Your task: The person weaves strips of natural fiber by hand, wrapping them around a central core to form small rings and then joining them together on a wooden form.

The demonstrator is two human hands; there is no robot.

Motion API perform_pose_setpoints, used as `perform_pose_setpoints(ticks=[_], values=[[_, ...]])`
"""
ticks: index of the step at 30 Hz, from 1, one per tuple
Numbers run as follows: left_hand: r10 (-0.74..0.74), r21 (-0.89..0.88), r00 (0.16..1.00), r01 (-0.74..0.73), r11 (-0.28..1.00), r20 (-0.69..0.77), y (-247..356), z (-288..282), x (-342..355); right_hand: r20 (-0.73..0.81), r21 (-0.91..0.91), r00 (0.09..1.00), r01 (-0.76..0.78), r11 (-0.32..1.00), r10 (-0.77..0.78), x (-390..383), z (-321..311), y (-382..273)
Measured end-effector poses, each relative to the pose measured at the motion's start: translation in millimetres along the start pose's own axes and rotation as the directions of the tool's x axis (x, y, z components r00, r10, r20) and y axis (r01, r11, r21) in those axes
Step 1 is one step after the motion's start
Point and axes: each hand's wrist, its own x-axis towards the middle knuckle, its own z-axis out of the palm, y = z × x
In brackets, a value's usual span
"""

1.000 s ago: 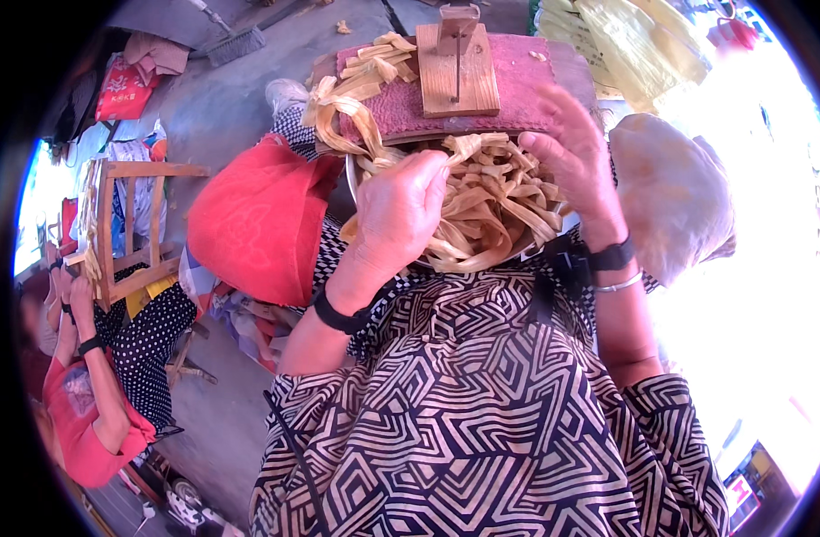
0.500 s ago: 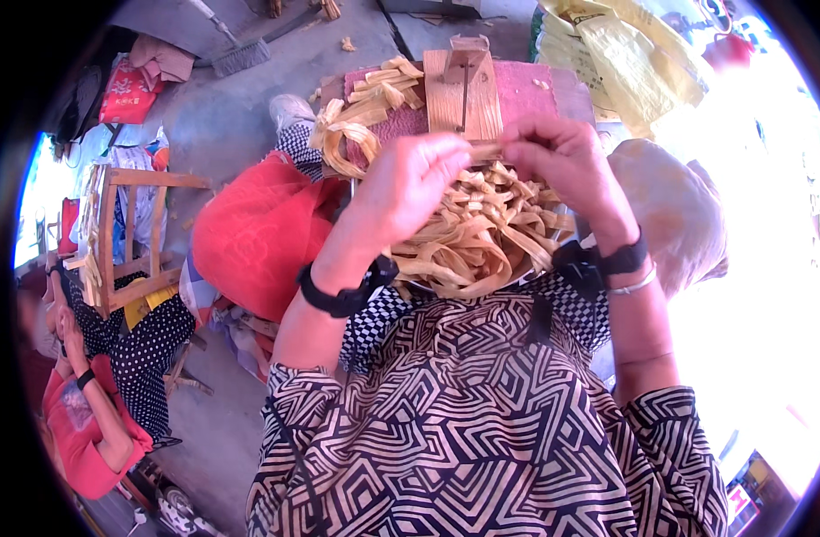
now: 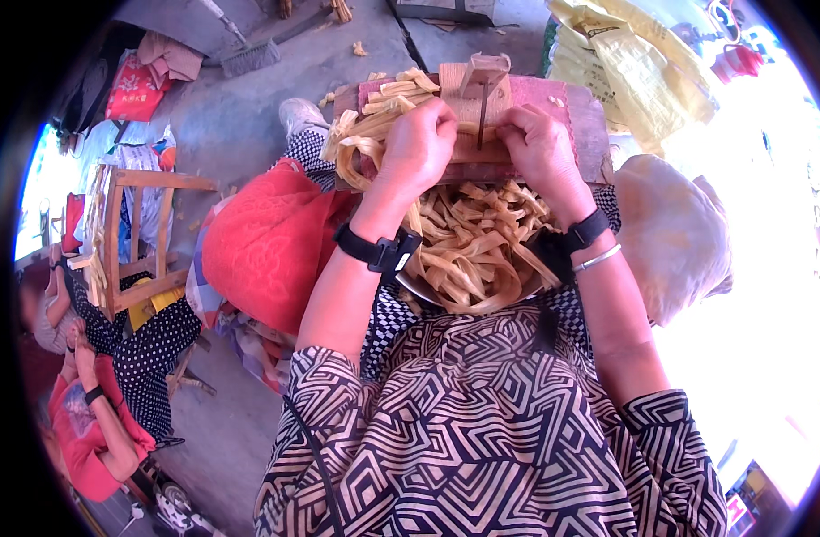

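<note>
My left hand (image 3: 417, 145) and my right hand (image 3: 540, 150) are both closed on the ends of a flat tan strip (image 3: 465, 131). It stretches level between them, behind a thin dark upright piece (image 3: 482, 112) on a wooden block (image 3: 484, 73). Whether the strip touches that upright I cannot tell. Under them is a board with a red cloth (image 3: 555, 100). Nearer to me, a bowl (image 3: 416, 288) in my lap holds a tangle of similar strips (image 3: 482, 242). More folded tan strips (image 3: 365, 143) lie on the board, left of my left hand.
Red cloth (image 3: 267, 246) covers my left knee, pale cloth (image 3: 670, 233) my right. A yellow sack (image 3: 643, 72) lies far right. On the left are a wooden frame (image 3: 141, 179), a seated co-worker in red (image 3: 92, 430) and a red bag (image 3: 132, 89). A brush (image 3: 251, 59) lies behind.
Both hands have moved away from me, from above the bowl to the upright on the board. They are farther apart, with the strip spread between them. The view has shifted slightly.
</note>
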Motion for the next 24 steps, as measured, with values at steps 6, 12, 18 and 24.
perform_pose_setpoints(ticks=[6, 12, 18, 24], values=[[-0.111, -0.047, 0.992, 0.114, 0.992, 0.054, 16, -5, -26, 0.197, -0.086, 0.973, 0.143, 0.986, -0.124, -21, -36, -16], [-0.118, -0.415, 0.981, 0.172, 0.893, 0.151, 59, 22, -51, -0.013, 0.084, 0.996, -0.081, 0.993, 0.083, -26, -15, -40], [0.032, -0.195, 0.928, 0.044, 0.980, 0.371, 63, -21, -50, 0.526, 0.174, 0.804, -0.420, 0.891, 0.276, -45, -64, -52], [0.465, -0.570, 0.859, -0.278, 0.773, 0.213, 176, -40, -97, 0.416, 0.834, 0.887, -0.285, 0.472, -0.201, -79, -114, -118]])
